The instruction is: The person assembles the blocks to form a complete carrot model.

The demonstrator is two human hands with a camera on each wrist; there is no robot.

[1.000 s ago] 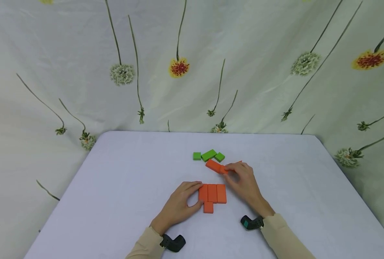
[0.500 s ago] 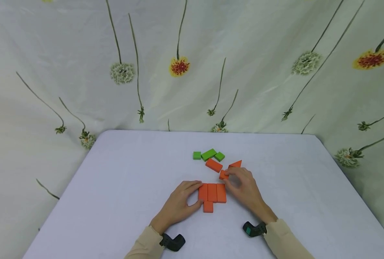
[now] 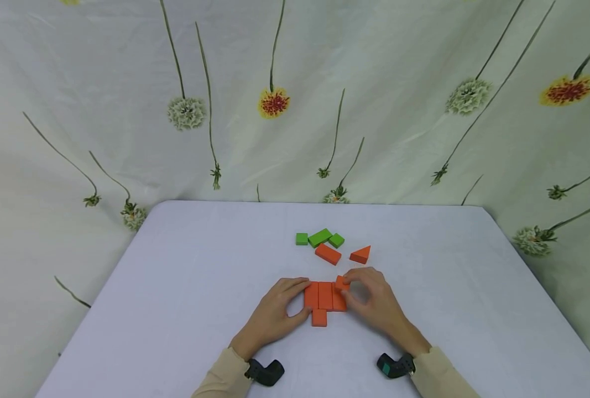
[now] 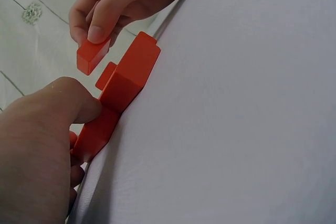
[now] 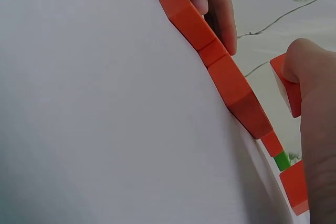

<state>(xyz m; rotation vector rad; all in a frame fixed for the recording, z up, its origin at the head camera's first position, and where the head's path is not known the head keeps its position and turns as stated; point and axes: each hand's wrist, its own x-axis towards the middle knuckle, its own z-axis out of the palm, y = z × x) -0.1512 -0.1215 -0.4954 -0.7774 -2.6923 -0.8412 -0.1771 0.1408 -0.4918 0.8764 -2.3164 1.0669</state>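
Three upright-lying orange rectangular blocks (image 3: 325, 297) sit side by side on the table, with a small orange block (image 3: 319, 318) against their near edge. My left hand (image 3: 275, 313) holds the leftmost one, thumb at its near end and fingers at its far end. Between thumb and fingers, my right hand (image 3: 376, 303) pinches a small orange cube-like block (image 3: 341, 282). In the left wrist view this pinched block (image 4: 90, 59) hangs raised beyond the row. It overlaps the far end of the rightmost block in the head view.
Behind the row lie an orange rectangular block (image 3: 328, 254) and an orange triangular block (image 3: 360, 255). Farther back are two small green blocks, one on the left (image 3: 302, 239) and one on the right (image 3: 337, 240), with a longer green block (image 3: 319, 237) between them.
My right hand has brought the small orange block from beside the loose orange pieces towards me, over the row. The triangular block is now uncovered. My left hand has stayed put.
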